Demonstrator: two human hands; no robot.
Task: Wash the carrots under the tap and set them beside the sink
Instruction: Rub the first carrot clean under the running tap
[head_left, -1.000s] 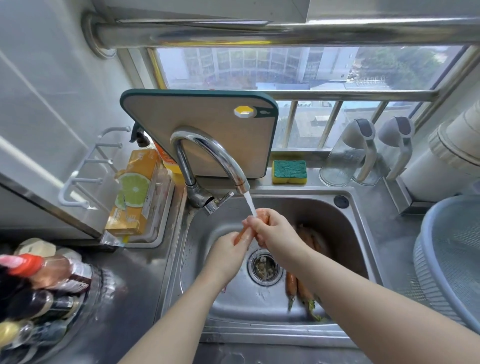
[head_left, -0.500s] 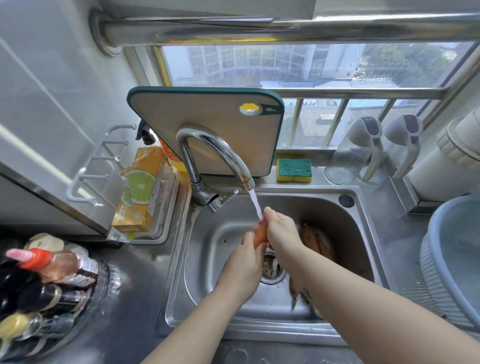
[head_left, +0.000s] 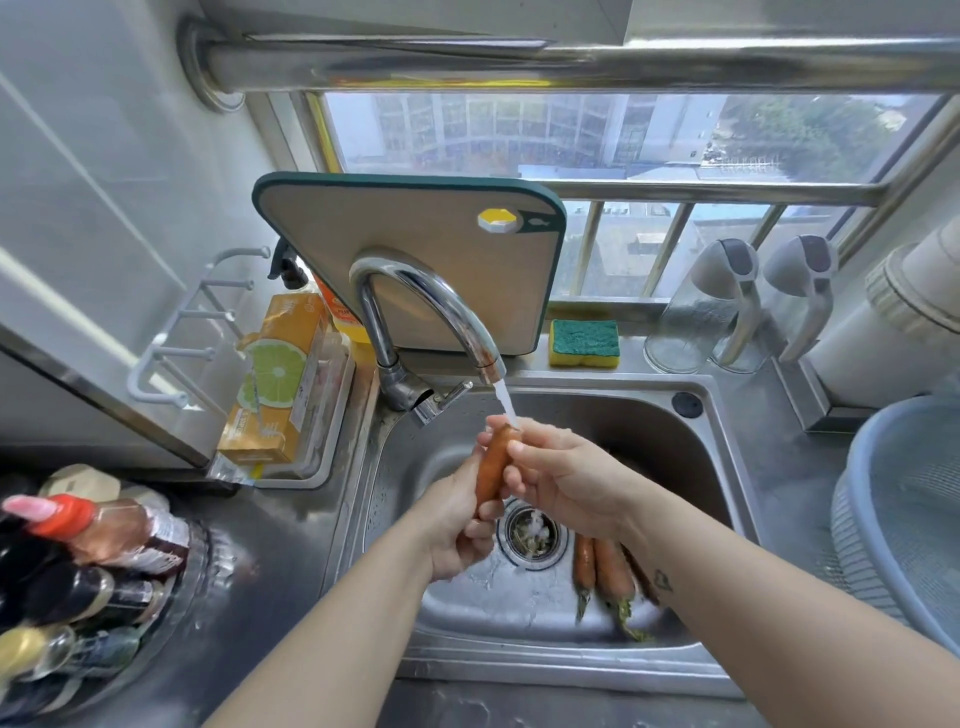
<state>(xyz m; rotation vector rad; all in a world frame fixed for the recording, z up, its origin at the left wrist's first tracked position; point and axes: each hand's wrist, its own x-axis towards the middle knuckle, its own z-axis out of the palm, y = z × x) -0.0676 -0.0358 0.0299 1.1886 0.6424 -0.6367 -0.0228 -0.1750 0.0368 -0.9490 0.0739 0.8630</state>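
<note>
Water from the tap (head_left: 431, 296) hits one carrot (head_left: 491, 467) clamped in fingers (head_left: 524, 449) of left hand (head_left: 457, 525) and right hand (head_left: 566, 483); other carrots (head_left: 605, 566), seemingly unwashed, lie below them in the sink (head_left: 571, 670).

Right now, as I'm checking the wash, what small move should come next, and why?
Probably slide the carrot up through the stream, turning it: the left hand and right hand both hold it, and water strikes only its top end.
</note>
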